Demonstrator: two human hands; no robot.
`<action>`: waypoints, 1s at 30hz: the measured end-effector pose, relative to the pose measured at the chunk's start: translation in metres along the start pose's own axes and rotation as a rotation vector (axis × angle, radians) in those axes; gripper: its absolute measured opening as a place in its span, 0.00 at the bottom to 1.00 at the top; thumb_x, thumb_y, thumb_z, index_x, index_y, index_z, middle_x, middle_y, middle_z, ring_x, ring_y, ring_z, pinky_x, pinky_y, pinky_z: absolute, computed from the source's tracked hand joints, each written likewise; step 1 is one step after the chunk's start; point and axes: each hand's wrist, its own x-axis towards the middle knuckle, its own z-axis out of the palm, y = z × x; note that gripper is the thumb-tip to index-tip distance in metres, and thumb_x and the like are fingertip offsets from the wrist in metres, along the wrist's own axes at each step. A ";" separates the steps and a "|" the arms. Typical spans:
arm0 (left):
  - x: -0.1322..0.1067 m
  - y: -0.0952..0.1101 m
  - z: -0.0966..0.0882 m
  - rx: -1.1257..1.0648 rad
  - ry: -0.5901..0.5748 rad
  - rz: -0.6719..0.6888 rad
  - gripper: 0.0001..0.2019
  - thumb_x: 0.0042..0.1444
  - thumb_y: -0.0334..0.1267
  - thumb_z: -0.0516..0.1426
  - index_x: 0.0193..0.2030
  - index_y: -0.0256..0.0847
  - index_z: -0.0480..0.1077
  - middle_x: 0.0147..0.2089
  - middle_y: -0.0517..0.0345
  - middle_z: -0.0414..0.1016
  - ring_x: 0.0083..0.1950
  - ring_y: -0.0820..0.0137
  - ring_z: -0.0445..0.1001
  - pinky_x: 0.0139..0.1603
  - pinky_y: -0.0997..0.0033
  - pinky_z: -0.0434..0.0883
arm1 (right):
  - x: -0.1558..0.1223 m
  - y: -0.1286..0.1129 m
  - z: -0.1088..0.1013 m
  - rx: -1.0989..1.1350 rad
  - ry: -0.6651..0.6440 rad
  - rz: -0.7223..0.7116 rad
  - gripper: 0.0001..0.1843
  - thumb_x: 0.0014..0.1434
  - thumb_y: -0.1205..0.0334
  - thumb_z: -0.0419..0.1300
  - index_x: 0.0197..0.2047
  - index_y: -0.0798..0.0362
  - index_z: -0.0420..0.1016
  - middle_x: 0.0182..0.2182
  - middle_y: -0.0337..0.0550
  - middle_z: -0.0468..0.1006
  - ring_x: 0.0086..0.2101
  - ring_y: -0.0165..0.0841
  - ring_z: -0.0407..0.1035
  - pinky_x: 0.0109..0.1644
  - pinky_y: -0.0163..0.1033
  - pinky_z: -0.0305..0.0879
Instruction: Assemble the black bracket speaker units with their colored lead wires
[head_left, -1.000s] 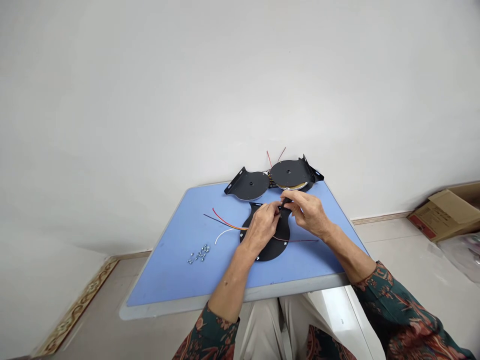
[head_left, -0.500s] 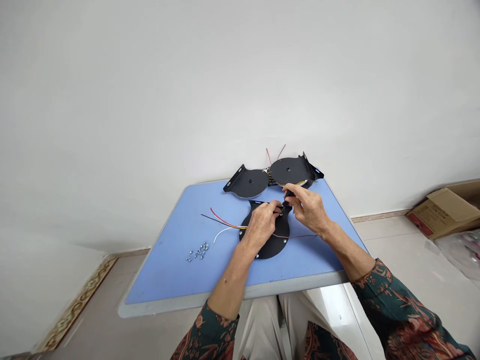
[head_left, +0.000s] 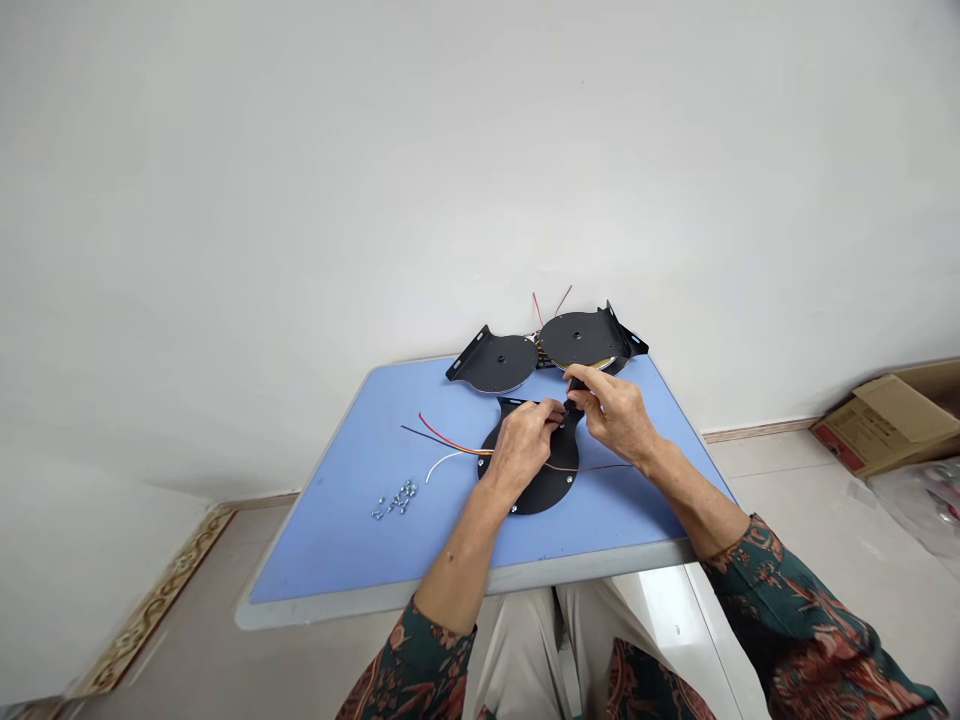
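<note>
I watched the left hand [head_left: 521, 452] pinch the black metal plate [head_left: 546, 487] at lower centre frame, the right hand [head_left: 615, 415] grasping a small dark part [head_left: 576, 385] at its neck. Fitting looked in hand; I judged it called for a steady hold.

Honestly nothing here can be read from where I'm standing. The only printing in the room is on the flattened-looking cardboard box [head_left: 889, 423] on the floor off to the right: there's a red strip [head_left: 838, 446] along its edge and some dark print on the flap, but it's way too small and blurry to make out a word, brand or number. The black metal plate [head_left: 544, 493] on the table doesn't show any legible marking either.
</note>
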 end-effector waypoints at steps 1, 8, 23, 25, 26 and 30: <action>0.000 0.000 0.000 -0.019 0.000 -0.016 0.13 0.60 0.22 0.55 0.41 0.44 0.74 0.41 0.57 0.83 0.45 0.65 0.81 0.48 0.66 0.76 | 0.001 0.000 0.000 -0.003 -0.004 0.000 0.12 0.71 0.66 0.50 0.52 0.48 0.72 0.39 0.45 0.81 0.35 0.34 0.76 0.40 0.38 0.72; 0.007 0.004 -0.004 -0.211 0.001 -0.144 0.08 0.58 0.24 0.58 0.34 0.41 0.75 0.34 0.61 0.82 0.36 0.69 0.80 0.42 0.71 0.73 | 0.011 -0.003 0.005 -0.054 -0.046 -0.003 0.07 0.70 0.62 0.54 0.49 0.50 0.71 0.36 0.44 0.80 0.31 0.33 0.72 0.37 0.36 0.67; 0.010 0.000 0.002 -0.284 -0.011 -0.238 0.05 0.56 0.29 0.61 0.31 0.39 0.78 0.31 0.60 0.81 0.33 0.69 0.77 0.39 0.72 0.70 | 0.028 0.000 -0.006 0.188 -0.126 0.057 0.12 0.71 0.57 0.52 0.46 0.51 0.76 0.34 0.42 0.79 0.31 0.31 0.71 0.35 0.35 0.65; 0.010 0.000 0.002 -0.296 -0.017 -0.241 0.05 0.56 0.30 0.60 0.32 0.40 0.79 0.32 0.60 0.82 0.34 0.69 0.78 0.40 0.72 0.70 | 0.026 0.002 -0.005 0.199 -0.102 0.090 0.09 0.68 0.57 0.56 0.43 0.51 0.76 0.31 0.41 0.78 0.31 0.31 0.71 0.34 0.35 0.65; 0.010 0.000 0.002 -0.299 -0.026 -0.246 0.05 0.56 0.30 0.61 0.32 0.40 0.79 0.33 0.60 0.82 0.34 0.69 0.78 0.40 0.72 0.70 | 0.025 0.002 -0.004 0.191 -0.089 0.111 0.08 0.67 0.57 0.58 0.41 0.52 0.75 0.30 0.40 0.77 0.30 0.31 0.70 0.33 0.34 0.65; 0.011 0.004 0.001 -0.281 -0.021 -0.278 0.04 0.53 0.29 0.63 0.30 0.40 0.78 0.33 0.61 0.82 0.34 0.70 0.76 0.40 0.72 0.68 | 0.024 0.002 -0.002 0.117 -0.062 0.145 0.09 0.64 0.55 0.62 0.36 0.52 0.73 0.26 0.38 0.73 0.28 0.30 0.67 0.32 0.34 0.63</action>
